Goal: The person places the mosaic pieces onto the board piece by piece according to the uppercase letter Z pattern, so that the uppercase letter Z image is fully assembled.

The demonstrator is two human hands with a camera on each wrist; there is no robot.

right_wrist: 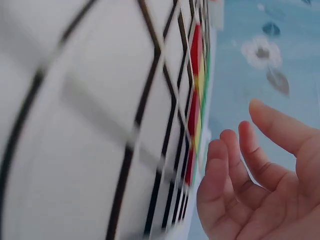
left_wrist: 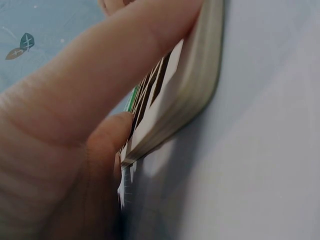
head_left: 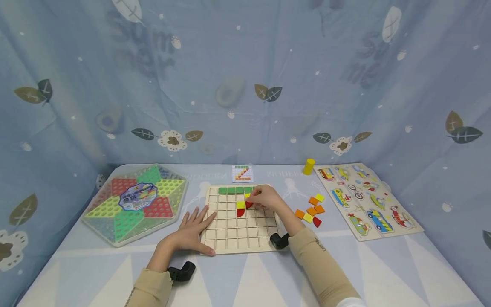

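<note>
A wooden grid board (head_left: 230, 244) lies on the table, with green squares (head_left: 235, 190) along its far row. Yellow pieces (head_left: 240, 204) and red quarter-round pieces (head_left: 240, 212) form a stepped diagonal on it. My left hand (head_left: 189, 233) rests at the board's left side, fingers spread, its thumb (left_wrist: 115, 60) on the near corner. Over the upper right part of the diagonal is my right hand (head_left: 267, 197), which covers some cells. In the right wrist view its bent fingers (right_wrist: 215, 160) stand apart from the board, and no piece shows in them.
Loose orange, yellow and red pieces (head_left: 311, 211) lie right of the board. Behind it is a pattern card (head_left: 242, 174). A yellow cylinder (head_left: 308, 166) stands near a picture puzzle board (head_left: 368, 200) at right. A star-patterned game board (head_left: 138, 202) lies at left.
</note>
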